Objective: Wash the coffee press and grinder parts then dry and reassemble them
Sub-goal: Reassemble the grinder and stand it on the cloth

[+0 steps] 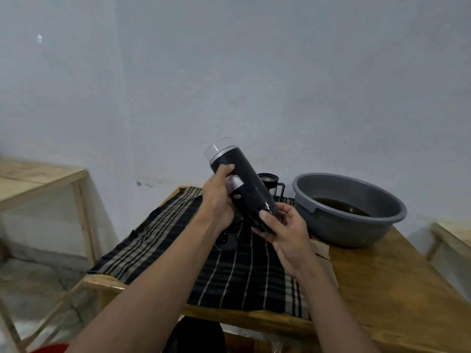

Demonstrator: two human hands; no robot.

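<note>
Head view: grinder (pixel 244 182) in both hands.

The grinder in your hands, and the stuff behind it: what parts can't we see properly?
All in the head view:
- Grinder: its lower end is covered by the right hand; the left hand hides one side.
- Coffee press: mostly hidden behind the grinder.
- Small dark part on the checked cloth: partly under the left forearm, too dark to identify.
- Basin: murky brown water hides its bottom.

Single head cam, wide-angle, looks forward and down from close above the wooden table (pixel 382 276), facing the wall (pixel 229 72).
</note>
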